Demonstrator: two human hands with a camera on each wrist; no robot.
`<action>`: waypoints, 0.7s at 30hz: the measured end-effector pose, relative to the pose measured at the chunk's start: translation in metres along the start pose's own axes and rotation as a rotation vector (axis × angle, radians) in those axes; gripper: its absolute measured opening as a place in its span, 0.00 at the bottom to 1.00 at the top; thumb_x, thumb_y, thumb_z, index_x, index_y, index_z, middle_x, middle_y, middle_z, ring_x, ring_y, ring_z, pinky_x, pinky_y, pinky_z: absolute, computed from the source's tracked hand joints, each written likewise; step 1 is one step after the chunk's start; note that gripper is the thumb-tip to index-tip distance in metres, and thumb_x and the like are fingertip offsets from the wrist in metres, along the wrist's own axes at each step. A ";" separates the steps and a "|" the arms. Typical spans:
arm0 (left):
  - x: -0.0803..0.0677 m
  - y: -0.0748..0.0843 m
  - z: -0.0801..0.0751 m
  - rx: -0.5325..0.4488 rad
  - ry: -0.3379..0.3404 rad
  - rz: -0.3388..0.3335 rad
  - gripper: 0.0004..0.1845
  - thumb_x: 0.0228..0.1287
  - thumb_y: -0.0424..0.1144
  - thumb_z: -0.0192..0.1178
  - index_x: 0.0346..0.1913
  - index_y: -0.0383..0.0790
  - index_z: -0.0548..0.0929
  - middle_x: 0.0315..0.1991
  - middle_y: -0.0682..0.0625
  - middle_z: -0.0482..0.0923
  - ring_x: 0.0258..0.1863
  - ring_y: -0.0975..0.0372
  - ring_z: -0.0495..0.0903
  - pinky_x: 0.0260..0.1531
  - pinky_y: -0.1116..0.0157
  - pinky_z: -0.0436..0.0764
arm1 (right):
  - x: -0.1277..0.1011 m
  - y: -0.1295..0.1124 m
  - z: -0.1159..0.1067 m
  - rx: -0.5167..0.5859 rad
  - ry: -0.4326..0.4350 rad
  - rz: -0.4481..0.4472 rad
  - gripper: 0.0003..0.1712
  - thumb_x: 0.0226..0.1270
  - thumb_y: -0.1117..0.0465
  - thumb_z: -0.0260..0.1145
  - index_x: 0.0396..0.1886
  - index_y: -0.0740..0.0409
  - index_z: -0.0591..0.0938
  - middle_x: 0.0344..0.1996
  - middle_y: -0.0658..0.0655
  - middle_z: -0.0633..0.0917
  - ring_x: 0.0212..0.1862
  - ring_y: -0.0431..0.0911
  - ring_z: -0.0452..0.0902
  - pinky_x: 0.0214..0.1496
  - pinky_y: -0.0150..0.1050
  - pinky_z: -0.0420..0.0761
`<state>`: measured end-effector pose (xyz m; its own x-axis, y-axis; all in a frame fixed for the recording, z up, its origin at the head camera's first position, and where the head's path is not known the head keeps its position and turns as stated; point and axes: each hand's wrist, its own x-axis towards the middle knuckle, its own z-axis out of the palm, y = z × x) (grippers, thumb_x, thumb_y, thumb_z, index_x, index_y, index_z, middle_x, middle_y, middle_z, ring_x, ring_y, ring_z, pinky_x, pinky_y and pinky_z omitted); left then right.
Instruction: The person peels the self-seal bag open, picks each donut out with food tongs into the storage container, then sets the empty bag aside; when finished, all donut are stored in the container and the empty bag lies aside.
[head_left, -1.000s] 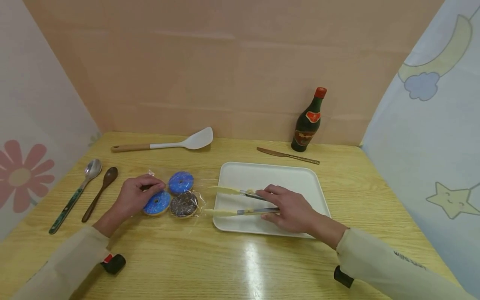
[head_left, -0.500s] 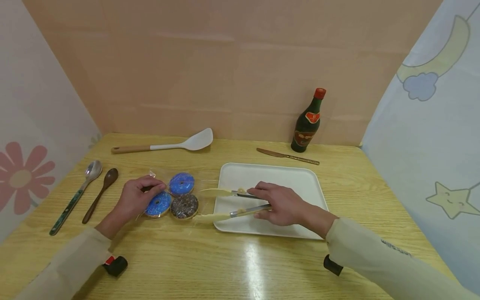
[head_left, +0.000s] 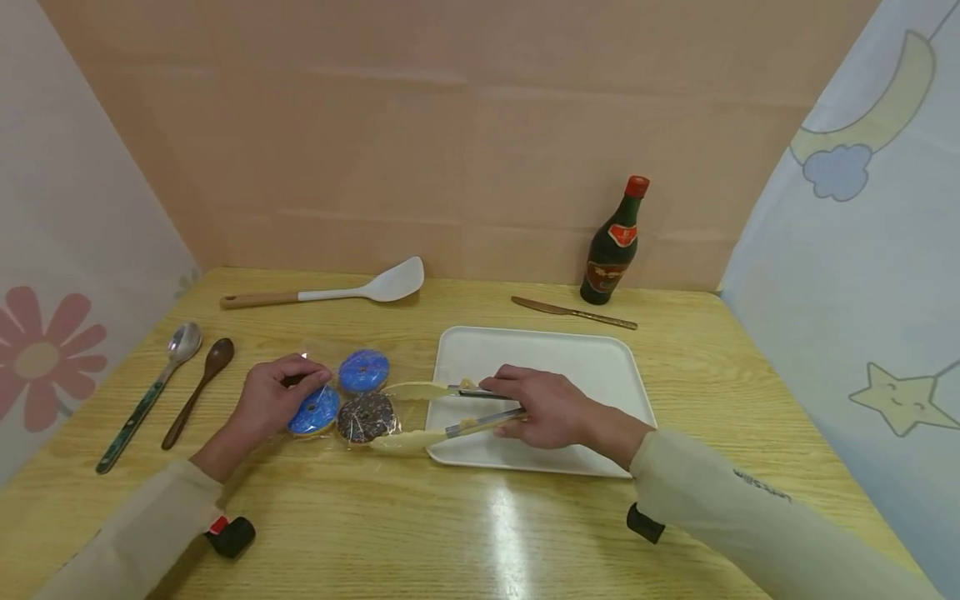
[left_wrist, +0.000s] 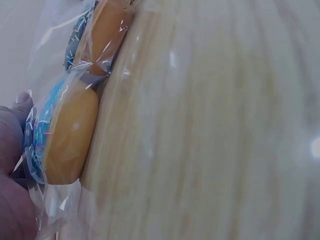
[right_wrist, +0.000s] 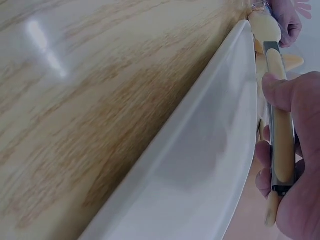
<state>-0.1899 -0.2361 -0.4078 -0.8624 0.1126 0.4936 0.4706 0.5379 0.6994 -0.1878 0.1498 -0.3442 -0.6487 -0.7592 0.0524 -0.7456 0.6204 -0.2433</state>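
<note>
My left hand (head_left: pixel 272 396) pinches the edge of a clear plastic bag (left_wrist: pixel 65 204), thumb against fingers. Two blue-iced doughnuts, a far one (head_left: pixel 363 371) and a near one (head_left: pixel 313 411), lie inside with a chocolate doughnut (head_left: pixel 366 417). Sprinkles show through the film in the left wrist view. From the right, my right hand (head_left: pixel 551 407) grips a pair of tongs (head_left: pixel 417 440) with metal arms and cream tips. The tips are spread apart and overlap the bag's right end, the lower one right by the chocolate doughnut. Under the tongs and right hand is a white tray (head_left: pixel 536 340).
To the left lie a metal spoon (head_left: pixel 153 392) with a green handle and a wooden spoon (head_left: pixel 202 387). A white spatula (head_left: pixel 375 287) lies along the back. Behind the tray are a table knife (head_left: pixel 573 312) and a dark green bottle (head_left: pixel 611 250), close to the rear wall.
My right hand has moved left with the tongs, bringing their tips from the tray's left edge over the bag's right end. My left hand has stayed in place on the bag.
</note>
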 end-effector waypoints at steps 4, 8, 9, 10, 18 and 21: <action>-0.001 0.001 -0.001 0.001 -0.004 -0.008 0.03 0.60 0.28 0.64 0.34 0.34 0.87 0.30 0.49 0.81 0.28 0.69 0.78 0.26 0.76 0.75 | 0.003 0.000 -0.001 -0.008 -0.012 -0.003 0.30 0.59 0.51 0.69 0.61 0.54 0.76 0.48 0.47 0.76 0.42 0.42 0.74 0.37 0.39 0.74; -0.001 0.002 -0.001 -0.001 -0.002 0.001 0.03 0.60 0.28 0.64 0.33 0.34 0.87 0.30 0.49 0.81 0.28 0.69 0.78 0.27 0.76 0.75 | 0.005 -0.002 -0.002 -0.014 -0.010 -0.006 0.29 0.59 0.52 0.69 0.60 0.54 0.77 0.47 0.48 0.76 0.41 0.43 0.74 0.38 0.40 0.75; -0.001 0.002 -0.002 -0.001 -0.001 0.002 0.03 0.60 0.27 0.64 0.33 0.34 0.87 0.30 0.49 0.82 0.28 0.70 0.78 0.26 0.76 0.75 | 0.005 -0.002 -0.001 -0.017 -0.008 -0.005 0.29 0.58 0.52 0.69 0.60 0.54 0.77 0.46 0.47 0.76 0.41 0.42 0.74 0.37 0.40 0.75; 0.000 0.002 -0.002 -0.001 0.001 0.003 0.03 0.59 0.27 0.64 0.33 0.34 0.88 0.30 0.48 0.82 0.28 0.70 0.78 0.26 0.76 0.75 | 0.004 -0.002 -0.001 -0.020 -0.004 -0.004 0.29 0.58 0.52 0.69 0.59 0.54 0.77 0.46 0.47 0.76 0.41 0.42 0.74 0.37 0.40 0.75; 0.000 0.002 -0.005 0.012 -0.006 0.003 0.03 0.60 0.27 0.64 0.34 0.34 0.87 0.30 0.48 0.81 0.27 0.69 0.78 0.25 0.75 0.75 | -0.004 -0.003 0.004 -0.017 0.074 0.007 0.28 0.58 0.51 0.69 0.58 0.53 0.77 0.46 0.47 0.77 0.40 0.42 0.76 0.37 0.41 0.76; -0.001 -0.001 -0.007 0.018 -0.014 -0.008 0.03 0.61 0.28 0.64 0.35 0.34 0.87 0.30 0.49 0.81 0.28 0.70 0.78 0.25 0.75 0.76 | -0.009 -0.002 0.005 -0.013 0.105 0.010 0.28 0.58 0.51 0.69 0.58 0.53 0.77 0.46 0.47 0.77 0.40 0.42 0.76 0.38 0.41 0.76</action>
<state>-0.1884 -0.2422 -0.4054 -0.8684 0.1200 0.4810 0.4608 0.5535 0.6938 -0.1792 0.1544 -0.3494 -0.6680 -0.7285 0.1516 -0.7405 0.6309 -0.2315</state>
